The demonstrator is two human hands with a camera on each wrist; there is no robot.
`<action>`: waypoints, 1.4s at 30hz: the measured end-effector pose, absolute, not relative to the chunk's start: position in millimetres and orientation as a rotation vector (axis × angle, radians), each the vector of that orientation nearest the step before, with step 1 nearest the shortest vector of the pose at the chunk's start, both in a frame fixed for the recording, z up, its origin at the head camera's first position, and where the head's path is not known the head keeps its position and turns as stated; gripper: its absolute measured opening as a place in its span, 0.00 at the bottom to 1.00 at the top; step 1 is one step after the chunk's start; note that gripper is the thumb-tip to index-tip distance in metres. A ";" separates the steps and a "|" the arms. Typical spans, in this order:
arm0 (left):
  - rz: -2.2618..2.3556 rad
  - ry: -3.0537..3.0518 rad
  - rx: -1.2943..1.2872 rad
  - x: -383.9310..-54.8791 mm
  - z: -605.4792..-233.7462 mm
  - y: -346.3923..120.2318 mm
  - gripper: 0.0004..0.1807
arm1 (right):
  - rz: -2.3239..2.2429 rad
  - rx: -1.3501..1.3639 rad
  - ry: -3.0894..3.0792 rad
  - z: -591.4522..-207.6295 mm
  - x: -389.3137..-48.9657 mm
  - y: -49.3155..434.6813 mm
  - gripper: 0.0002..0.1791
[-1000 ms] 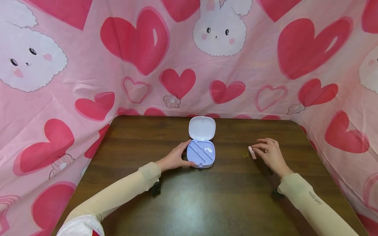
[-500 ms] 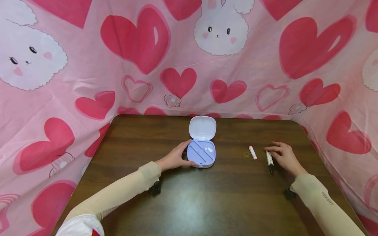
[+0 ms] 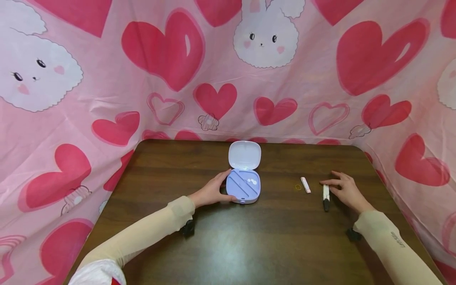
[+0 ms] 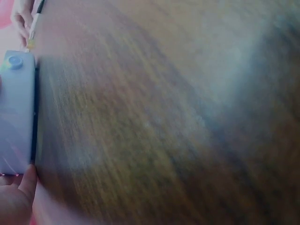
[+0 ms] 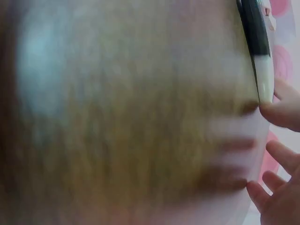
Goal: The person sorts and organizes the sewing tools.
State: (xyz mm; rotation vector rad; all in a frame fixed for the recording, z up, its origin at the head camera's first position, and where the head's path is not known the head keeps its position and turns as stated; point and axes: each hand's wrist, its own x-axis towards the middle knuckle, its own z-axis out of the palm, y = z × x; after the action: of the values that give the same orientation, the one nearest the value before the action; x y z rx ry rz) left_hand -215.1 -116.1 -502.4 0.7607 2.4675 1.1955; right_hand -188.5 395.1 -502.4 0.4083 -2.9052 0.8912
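Note:
My left hand (image 3: 211, 190) grips the left side of a small lavender hinged box (image 3: 243, 184), thumb at its front corner and fingers behind. The box's white lid (image 3: 244, 155) stands raised, and diagonal dividers cross its inner tray. In the left wrist view, the front of the box (image 4: 16, 112) shows a round button (image 4: 14, 61). On the right, my right hand (image 3: 347, 192) pinches the white end of a marker (image 3: 325, 196) whose black end points towards me. The right wrist view has the thumb (image 5: 283, 112) against the marker's white end (image 5: 264, 82), other fingers spread.
Between box and marker lie a small pink-and-white bar (image 3: 305, 185) and a thin yellow loop (image 3: 297, 187). Everything rests on a dark wooden table (image 3: 228, 241). Pink cloth (image 3: 221, 130) printed with hearts and rabbits hangs around its back and sides.
My right hand has left the pink-and-white bar and moved right to the marker, which has since turned slightly straighter. The left hand and the box have stayed in place.

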 end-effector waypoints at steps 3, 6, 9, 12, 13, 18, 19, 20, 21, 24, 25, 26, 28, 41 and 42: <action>1.192 2.471 0.753 -215.6 -502.8 -116.2 0.60 | 0.910 0.456 -2.909 -501.9 -188.7 398.3 0.13; 1.193 2.467 0.747 -216.3 -503.5 -116.2 0.60 | 0.921 0.496 -2.922 -502.2 -188.7 401.5 0.13; 1.199 2.463 0.749 -216.3 -503.4 -116.0 0.60 | 0.933 0.503 -2.943 -503.4 -188.4 403.6 0.14; 1.199 2.462 0.751 -215.4 -502.5 -115.9 0.60 | 0.947 0.508 -2.932 -505.4 -187.7 403.7 0.12; 1.201 2.460 0.754 -215.0 -502.0 -116.0 0.60 | 0.953 0.518 -2.921 -505.9 -187.5 403.5 0.12; 1.207 2.454 0.756 -214.1 -500.8 -116.1 0.60 | 0.991 0.583 -2.849 -507.8 -185.6 401.7 0.10; 1.209 2.453 0.756 -214.1 -500.9 -116.1 0.60 | 0.991 0.592 -2.842 -508.0 -184.9 401.3 0.10; 1.210 2.454 0.757 -214.2 -501.2 -116.1 0.60 | 0.980 0.604 -2.829 -508.7 -184.4 400.9 0.10; 1.209 2.453 0.757 -214.2 -501.5 -116.2 0.60 | 0.960 0.610 -2.820 -509.2 -183.6 400.3 0.10; 1.203 2.457 0.754 -214.2 -502.3 -116.3 0.60 | 0.895 0.631 -2.776 -511.2 -181.8 398.4 0.11; 1.202 2.458 0.753 -214.1 -502.4 -116.4 0.60 | 0.870 0.632 -2.761 -511.7 -181.4 397.8 0.12; 1.198 2.461 0.752 -214.0 -502.5 -116.5 0.60 | 0.849 0.630 -2.746 -512.1 -181.0 397.1 0.12; 1.198 2.462 0.746 -213.7 -502.3 -116.6 0.60 | 0.831 0.626 -2.737 -512.4 -180.8 396.3 0.12; 1.208 2.449 0.751 -213.5 -500.5 -116.3 0.60 | 0.851 0.466 -2.833 -494.0 -176.5 375.9 0.09; 1.210 2.446 0.750 -213.6 -500.5 -116.3 0.59 | 0.859 0.467 -2.828 -493.1 -176.4 373.7 0.09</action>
State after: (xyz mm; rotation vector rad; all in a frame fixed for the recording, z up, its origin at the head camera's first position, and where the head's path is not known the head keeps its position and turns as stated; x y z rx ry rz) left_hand -213.6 -116.3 -500.5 0.7501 2.4458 1.2096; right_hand -176.4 373.7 -493.1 0.4674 -2.8276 0.8587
